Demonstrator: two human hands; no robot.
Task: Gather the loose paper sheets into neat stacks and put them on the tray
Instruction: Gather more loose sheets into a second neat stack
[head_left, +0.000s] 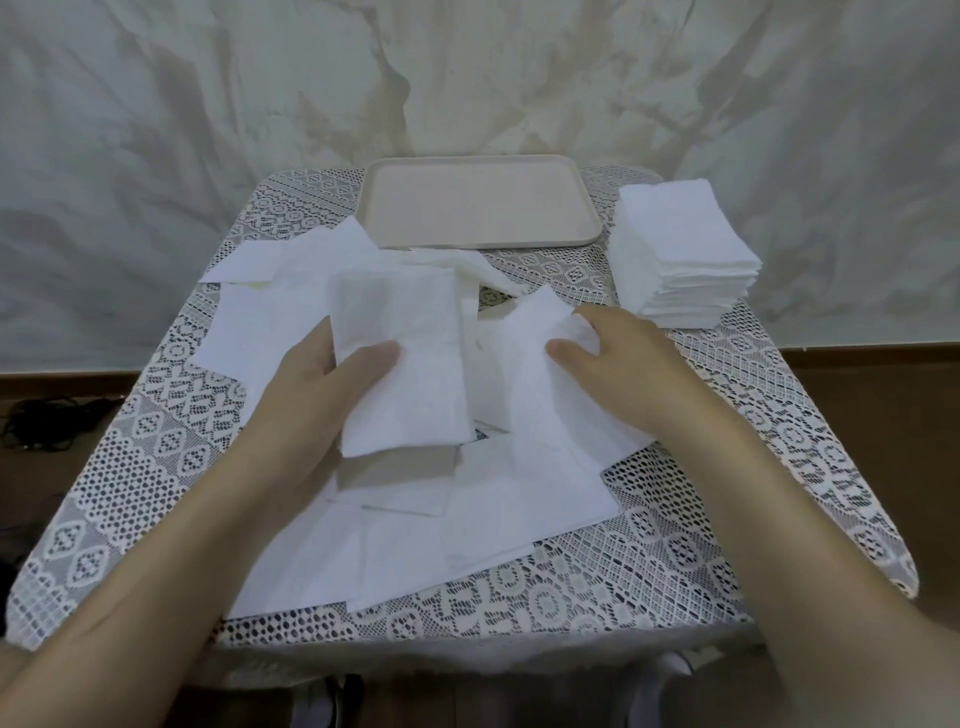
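The left hand (322, 384) grips a small bundle of sheets (405, 364) on the near side of the tray (478, 202). Its thumb is pressed flat across the bundle's top face and its fingers are curled out of sight beneath, so the bundle is lifted clear of the paper below. The right hand (618, 358), nearer than the tray's right corner, is narrowed to a pinch. Thumb and forefinger close on the raised edge of a single sheet (530, 374) that lies just beside the bundle, while the other fingers are hidden behind the hand. The loose sheets (467, 514) are scattered and overlapping from the tray's near rim toward the person, some touching that rim at its left corner. A tall squared stack (680, 249) stands just to the right of the tray, apart from it. All of this rests on a lace tablecloth (675, 551).
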